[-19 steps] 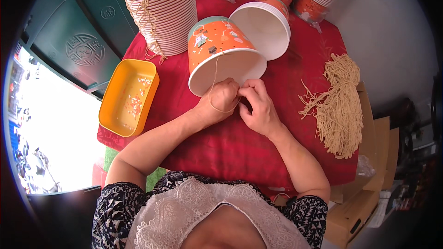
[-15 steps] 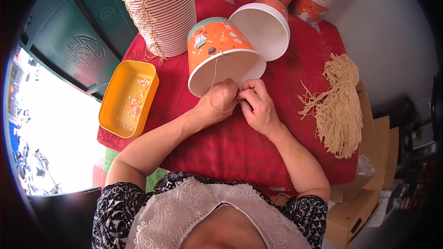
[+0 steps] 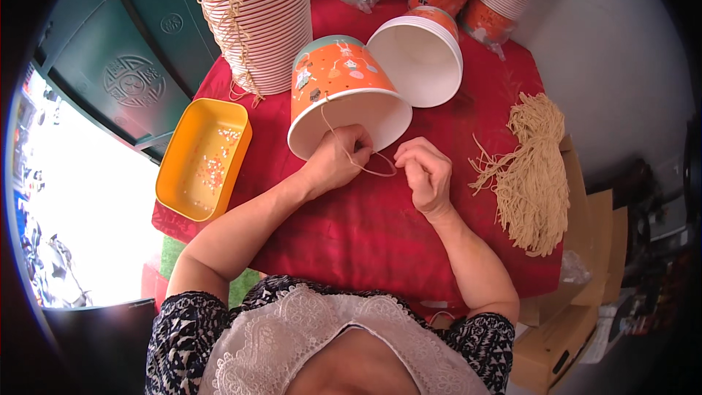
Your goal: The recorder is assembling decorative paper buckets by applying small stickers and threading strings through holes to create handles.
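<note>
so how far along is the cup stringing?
Done: a tall cup stack with strings hanging down its side. In hand: left hand and right hand work a string loop at the orange cup. Left: white-mouthed cup, string bundle.

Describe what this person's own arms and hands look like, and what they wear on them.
Both forearms are bare from above the elbow down. The left hand and right hand wear no gloves; no rings, watch or bracelet are visible. Short dark sleeves with a small white speckled pattern cover the upper arms, beside a white lace front panel.
</note>
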Motion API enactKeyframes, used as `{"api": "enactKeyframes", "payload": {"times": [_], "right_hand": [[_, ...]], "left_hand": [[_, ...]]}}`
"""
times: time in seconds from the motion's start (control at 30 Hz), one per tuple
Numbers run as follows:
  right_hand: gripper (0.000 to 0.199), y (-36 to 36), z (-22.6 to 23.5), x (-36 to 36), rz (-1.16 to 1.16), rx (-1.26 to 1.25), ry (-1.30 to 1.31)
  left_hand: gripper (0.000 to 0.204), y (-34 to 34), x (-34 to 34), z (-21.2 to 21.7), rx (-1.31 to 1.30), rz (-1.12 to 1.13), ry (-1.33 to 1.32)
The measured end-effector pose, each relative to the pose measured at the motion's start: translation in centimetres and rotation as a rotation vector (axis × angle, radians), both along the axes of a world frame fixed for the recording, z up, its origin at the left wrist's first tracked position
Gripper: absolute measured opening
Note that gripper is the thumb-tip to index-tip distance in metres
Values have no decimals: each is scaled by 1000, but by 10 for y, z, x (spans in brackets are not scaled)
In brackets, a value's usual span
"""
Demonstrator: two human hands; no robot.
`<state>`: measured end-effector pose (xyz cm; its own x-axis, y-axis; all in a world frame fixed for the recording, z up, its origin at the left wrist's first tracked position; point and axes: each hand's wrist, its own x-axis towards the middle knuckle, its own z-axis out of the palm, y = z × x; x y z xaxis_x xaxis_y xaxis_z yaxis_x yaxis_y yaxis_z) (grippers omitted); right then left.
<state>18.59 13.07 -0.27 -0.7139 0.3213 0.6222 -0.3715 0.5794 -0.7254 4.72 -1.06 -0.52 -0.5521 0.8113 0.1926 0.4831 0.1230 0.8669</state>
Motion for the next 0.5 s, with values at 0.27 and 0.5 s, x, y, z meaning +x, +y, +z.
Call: {"api": "enactKeyframes", "payload": {"times": [0.27,0.5], "right_hand": [[6,-21,-6,-1,-232,-159,-345],[13,-32,-7,-7,-189,-96,-310]], "left_hand": [[8,2,5,-5,39,20,-4],[7,1,17,-3,81,-42,-192]]}}
